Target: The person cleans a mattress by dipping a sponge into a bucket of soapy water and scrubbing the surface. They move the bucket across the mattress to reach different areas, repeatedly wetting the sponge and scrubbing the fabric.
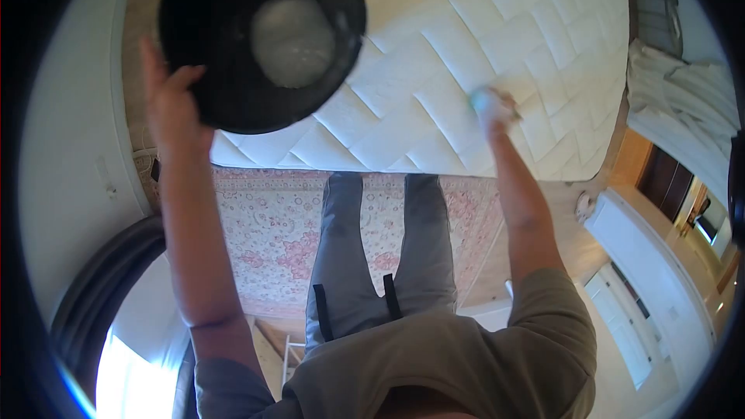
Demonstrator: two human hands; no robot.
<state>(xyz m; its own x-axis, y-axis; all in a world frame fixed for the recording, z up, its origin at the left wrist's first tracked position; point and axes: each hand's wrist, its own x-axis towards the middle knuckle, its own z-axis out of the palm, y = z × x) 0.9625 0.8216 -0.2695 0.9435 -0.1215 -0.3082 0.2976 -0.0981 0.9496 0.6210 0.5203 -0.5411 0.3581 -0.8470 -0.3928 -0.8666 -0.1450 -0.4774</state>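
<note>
My left hand grips the black bucket by its rim. The thumb lies across the near edge and the fingers are hidden behind the wall, so the hand is closed around the rim. I hold the bucket in the air over the near corner of the mattress, tilted towards me so its inside shows. A pool of cloudy, greyish liquid sits at the bottom.

My right hand reaches out to the white quilted mattress and presses down on it, the fingers bunched over a pale cloth. The hand is blurred, so I cannot tell how tightly it is closed. Cloth and hand lie on the mattress top, well apart from the bucket.

Below the mattress edge are my grey trousers on a pink floral rug. White bedding is heaped past the mattress on the right. I can read no label or writing on the bucket, cloth or mattress.
</note>
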